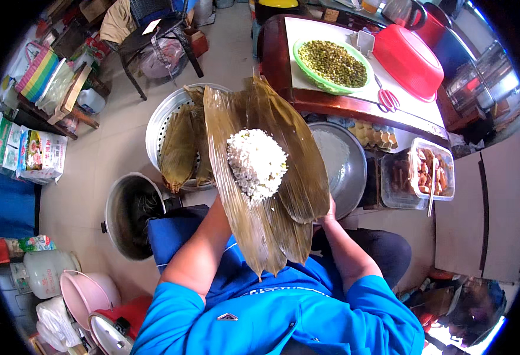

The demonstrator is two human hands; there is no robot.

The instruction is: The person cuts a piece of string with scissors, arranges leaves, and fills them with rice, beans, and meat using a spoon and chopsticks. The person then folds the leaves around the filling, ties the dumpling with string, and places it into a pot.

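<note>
Several long olive-brown leaves, like bamboo leaves point(298, 133), overlap in a wide fan above my lap. A mound of white rice point(257, 163) with small greenish bits lies on them. My left forearm point(198, 242) reaches under the leaves' left side; they hide that hand, which bears them from below. At their right edge my right hand point(329, 212) holds the leaves, its fingers mostly hidden. Just beyond, more leaves point(178, 145) lie in a perforated metal pan point(153, 127). A grey metal basin point(354, 171) with whitish contents stands partly behind the fan at right.
On the table point(307, 100) stand a green basin point(300, 65) of green beans, an upturned red basin point(407, 62) and red-handled scissors point(387, 100). A plastic box point(449, 171) of brown meat pieces with chopsticks stands at right. A dark pot point(118, 216) is at left.
</note>
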